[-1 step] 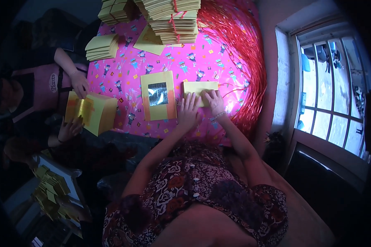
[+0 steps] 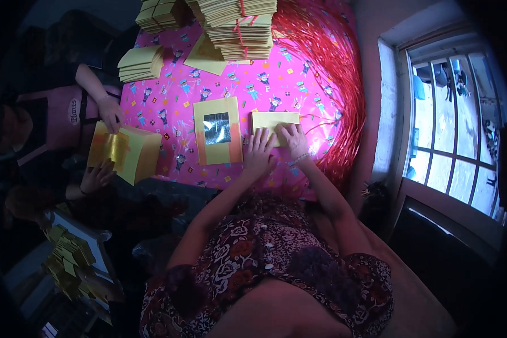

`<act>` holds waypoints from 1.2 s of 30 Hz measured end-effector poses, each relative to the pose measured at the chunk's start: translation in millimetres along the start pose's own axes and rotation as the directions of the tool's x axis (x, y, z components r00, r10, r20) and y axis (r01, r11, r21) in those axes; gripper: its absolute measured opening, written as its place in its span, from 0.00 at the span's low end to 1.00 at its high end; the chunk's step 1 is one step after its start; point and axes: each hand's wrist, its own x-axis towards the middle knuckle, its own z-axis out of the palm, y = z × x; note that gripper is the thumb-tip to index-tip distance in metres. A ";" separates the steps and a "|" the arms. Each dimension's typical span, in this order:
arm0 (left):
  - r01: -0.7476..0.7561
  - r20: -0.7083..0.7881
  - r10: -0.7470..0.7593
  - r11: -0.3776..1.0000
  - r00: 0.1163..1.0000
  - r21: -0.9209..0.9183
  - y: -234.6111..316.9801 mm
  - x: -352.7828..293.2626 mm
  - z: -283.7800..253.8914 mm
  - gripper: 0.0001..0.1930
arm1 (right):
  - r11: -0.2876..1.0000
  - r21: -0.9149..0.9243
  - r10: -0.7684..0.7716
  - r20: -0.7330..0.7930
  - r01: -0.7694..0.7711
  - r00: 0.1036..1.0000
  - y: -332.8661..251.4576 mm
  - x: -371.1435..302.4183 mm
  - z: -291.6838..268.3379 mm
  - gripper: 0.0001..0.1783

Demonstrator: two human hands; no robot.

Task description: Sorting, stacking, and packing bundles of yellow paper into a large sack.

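My left hand (image 2: 258, 151) lies flat with fingers stretched over the lower left of a small yellow paper stack (image 2: 269, 119). On the same stack's right side rests my right hand (image 2: 294, 139), its fingers bent and slightly apart, pressing on the top. A bracelet circles my right wrist. The paper under my palms is partly hidden. Just left of my hands lies a yellow paper bundle (image 2: 219, 155) bearing a shiny silver-dark square (image 2: 217, 128) and orange edge strips.
A co-worker's hands (image 2: 98, 176) handle a yellow bundle (image 2: 137, 155) with a gold foil patch at left. Red-tied paper stacks (image 2: 243, 31) stand at the far side. A loose paper pile (image 2: 142, 65) lies far left. Red strands (image 2: 349, 107) run along the pink table's (image 2: 180, 115) right edge, near a barred window (image 2: 456, 129).
The view has shifted very slightly. My hands keep their place on the yellow stack. At left, the co-worker's bundle and lower hand have moved a little.
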 end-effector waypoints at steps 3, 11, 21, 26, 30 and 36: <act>-0.011 -0.016 0.010 0.999 1.000 -0.051 -8.7 -1.9 10.7 0.41 | 1.000 0.020 0.003 0.004 -0.003 1.000 0.1 0.5 -0.5 0.24; -0.008 0.022 0.009 1.000 1.000 -0.023 -10.8 -2.1 4.6 0.39 | 0.999 0.038 0.036 0.043 -0.038 0.998 2.1 5.4 -1.5 0.22; 0.003 -0.121 -0.024 0.985 0.992 -0.171 -73.4 -45.8 -46.2 0.32 | 0.984 0.166 0.059 0.018 -0.061 0.998 -4.5 15.9 -25.7 0.17; 0.062 0.007 -0.062 0.995 0.998 -0.082 -119.6 -89.5 -46.8 0.31 | 0.983 0.185 0.019 -0.015 -0.016 1.000 -24.5 16.0 -39.6 0.16; -0.027 -0.063 0.019 0.991 0.998 -0.128 -139.9 -89.1 -37.2 0.26 | 0.944 0.288 -0.147 -0.073 0.162 0.986 -49.0 16.4 -42.0 0.15; -0.118 -0.092 0.105 0.982 0.990 -0.147 -138.1 -79.3 -49.9 0.18 | 0.899 0.280 -0.380 0.113 0.338 0.918 -81.6 16.1 -19.1 0.17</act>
